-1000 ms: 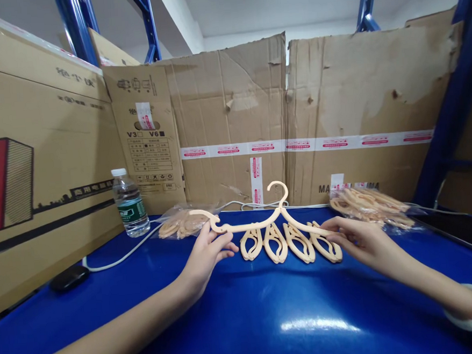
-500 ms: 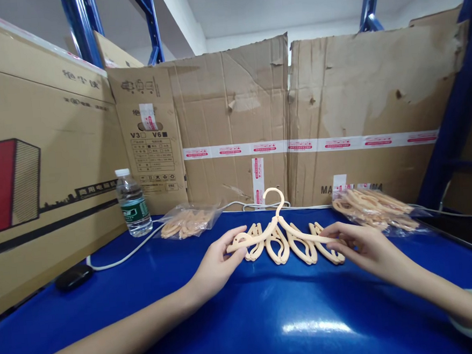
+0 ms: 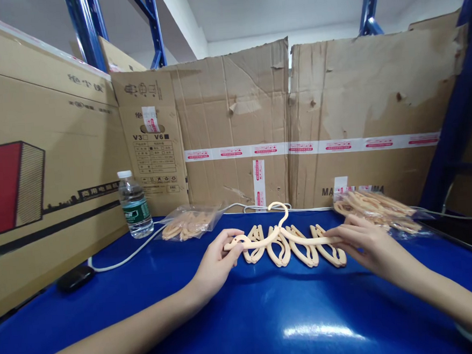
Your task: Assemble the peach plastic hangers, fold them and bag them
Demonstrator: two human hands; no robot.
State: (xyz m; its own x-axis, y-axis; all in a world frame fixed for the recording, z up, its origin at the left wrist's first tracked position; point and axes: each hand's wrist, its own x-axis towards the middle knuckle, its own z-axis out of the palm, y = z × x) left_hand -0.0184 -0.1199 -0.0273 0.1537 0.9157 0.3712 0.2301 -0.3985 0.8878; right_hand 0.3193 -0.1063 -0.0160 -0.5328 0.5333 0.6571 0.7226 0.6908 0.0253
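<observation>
1. Glossy blue tabletop (image 3: 246,316) is filling the near field and reflecting overhead light.
2. At mid-table, the left hand (image 3: 215,263) is pinching the left end of a beige hanger (image 3: 280,237); the right hand (image 3: 365,242) is gripping its right end.
3. Its four clips (image 3: 284,252) are resting on the tabletop.
4. One clip bag (image 3: 188,223) is lying behind the left hand, a second bag (image 3: 377,207) behind the right.
5. A water bottle (image 3: 135,205) is standing far left.
6. Cardboard boxes (image 3: 236,123) are walling the back; blue rack uprights (image 3: 86,25) are rising behind them.
</observation>
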